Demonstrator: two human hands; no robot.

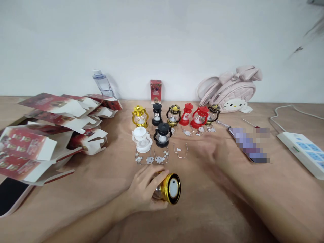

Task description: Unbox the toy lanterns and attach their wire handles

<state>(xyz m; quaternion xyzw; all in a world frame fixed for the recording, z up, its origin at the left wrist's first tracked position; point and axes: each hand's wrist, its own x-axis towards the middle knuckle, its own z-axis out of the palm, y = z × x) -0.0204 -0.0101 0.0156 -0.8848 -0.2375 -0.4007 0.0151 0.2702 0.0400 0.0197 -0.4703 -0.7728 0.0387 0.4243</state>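
My left hand (144, 189) is closed round a small gold lantern (165, 192) lying on its side, its round base with a white centre turned to the right and toward me. To the right, my right hand (219, 152) is over the table, smeared by motion, so its fingers cannot be made out. Just beyond the held lantern lie thin bent wires (181, 157), small white pieces (160, 159) and button cells (138, 159). A white lantern (141, 140) and a black lantern (162, 135) stand behind these parts.
Farther back stand a gold lantern (140, 116), red lanterns (186, 114) and others. Opened red boxes (50, 104) pile at left near a phone (12, 195). A bottle (102, 82), upright red box (156, 91), pink bag (233, 91), screwdriver (250, 124) and power strip (301, 148) are around.
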